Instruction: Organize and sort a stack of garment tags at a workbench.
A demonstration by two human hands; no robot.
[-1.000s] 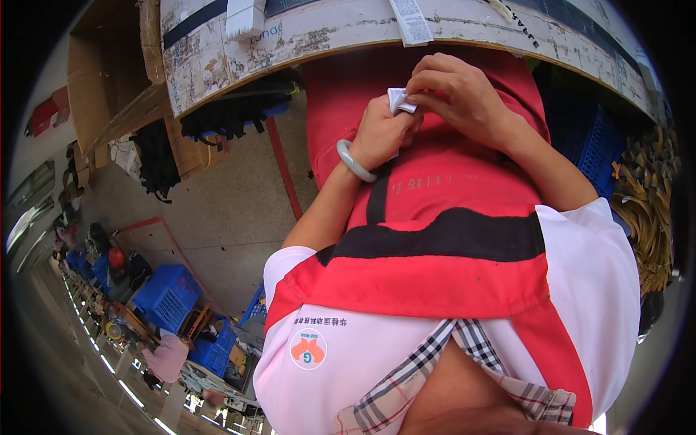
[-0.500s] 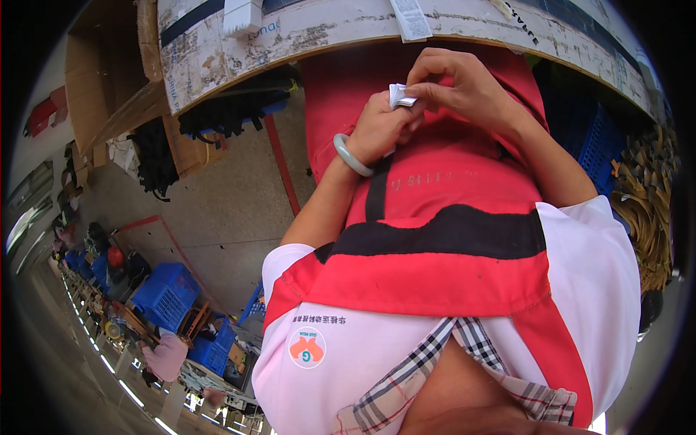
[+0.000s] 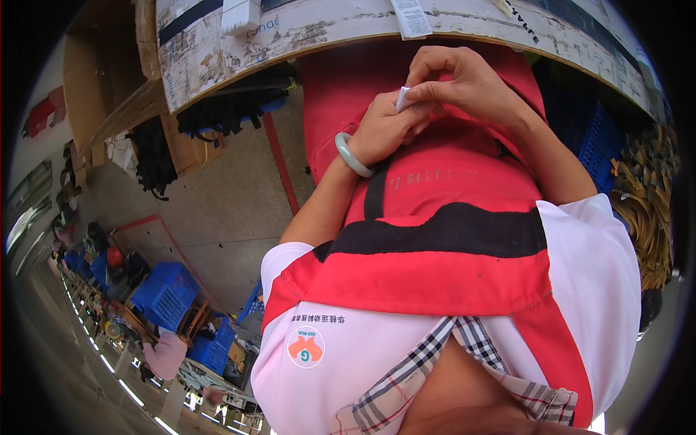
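Note:
Small white folded slips [image 3: 402, 98], perhaps paper or cloth labels, stick out of my closed left hand [image 3: 386, 127]. The fingers of that hand are wrapped around them, so most of the bundle is hidden. My right hand [image 3: 464, 85] pinches at the slips' upper edge with thumb and fingertips. Both hands meet over the red apron [image 3: 435, 196], just short of the table edge. A pale bangle [image 3: 351, 156] circles my left wrist.
The worn white table [image 3: 304, 32] carries a white stack [image 3: 241, 16] and a printed white strip [image 3: 412, 18]. Cardboard boxes [image 3: 109, 80] stand left. A blue crate [image 3: 600, 148] and tan straps [image 3: 649, 210] sit right. Further off, someone in pink [image 3: 165, 355] is near blue crates [image 3: 165, 293].
The slips, fanned out above my left hand before, now show as one narrow folded piece. Both hands have shifted only slightly.

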